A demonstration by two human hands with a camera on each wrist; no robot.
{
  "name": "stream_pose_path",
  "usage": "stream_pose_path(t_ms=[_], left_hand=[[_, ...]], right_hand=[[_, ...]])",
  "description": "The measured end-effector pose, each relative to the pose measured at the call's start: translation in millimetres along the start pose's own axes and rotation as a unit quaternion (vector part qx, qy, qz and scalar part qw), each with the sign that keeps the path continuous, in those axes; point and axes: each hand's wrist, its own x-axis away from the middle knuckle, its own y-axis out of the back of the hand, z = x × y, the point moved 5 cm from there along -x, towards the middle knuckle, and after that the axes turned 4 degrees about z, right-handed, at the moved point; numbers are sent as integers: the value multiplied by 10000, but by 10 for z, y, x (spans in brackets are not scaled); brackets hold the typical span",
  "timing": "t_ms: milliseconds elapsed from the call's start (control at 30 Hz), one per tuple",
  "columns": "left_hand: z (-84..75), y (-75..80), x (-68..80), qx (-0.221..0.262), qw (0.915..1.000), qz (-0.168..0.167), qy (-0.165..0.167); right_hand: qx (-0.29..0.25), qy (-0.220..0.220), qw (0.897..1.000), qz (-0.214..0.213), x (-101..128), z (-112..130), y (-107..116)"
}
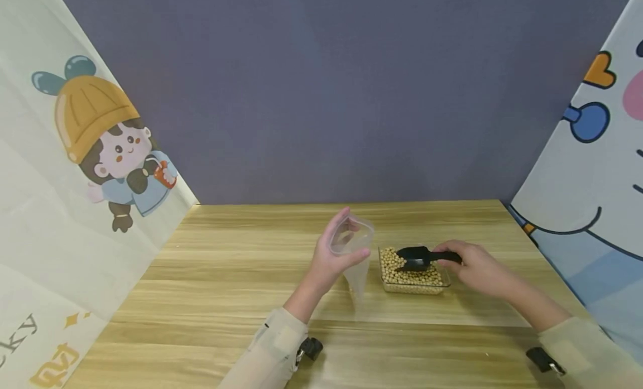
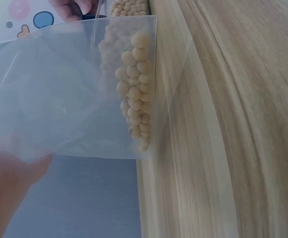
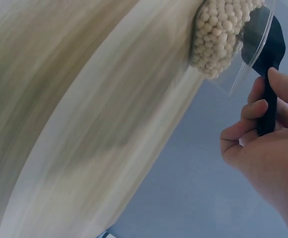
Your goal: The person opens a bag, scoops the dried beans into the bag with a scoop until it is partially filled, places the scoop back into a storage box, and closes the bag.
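My left hand grips the top of a clear plastic bag, holding its mouth open above the wooden table. In the left wrist view the bag has a small heap of pale beans in its lower corner. Just right of the bag stands a clear rectangular tray filled with pale beans. My right hand holds the handle of a black scoop, whose bowl rests among the beans. The right wrist view shows the scoop at the tray's edge, fingers curled round its handle.
The table ends at a purple-grey back wall. Printed cartoon panels stand along the left side and the right side. Bare tabletop lies to the left and in front of the hands.
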Motion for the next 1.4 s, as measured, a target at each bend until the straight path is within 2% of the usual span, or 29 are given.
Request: stream_pose_path(t_ms=[300, 567, 900, 1133, 1400], left_hand=[[6, -14, -13, -101, 9999, -16, 86], [46, -46, -30, -50, 9999, 28, 137], [42, -46, -29, -86, 9998, -39, 191], [30, -47, -26, -85, 9997, -47, 236], [31, -49, -18, -106, 9997, -25, 237]], right_hand=[[-140, -44, 9998, 137, -58, 50, -67], [-269, -83, 9995, 148, -68, -1, -126], [-516, 45, 9986, 67, -50, -102, -172], [-430, 149, 9990, 52, -31, -89, -191], [-597, -153, 9981, -52, 34, -173, -175]])
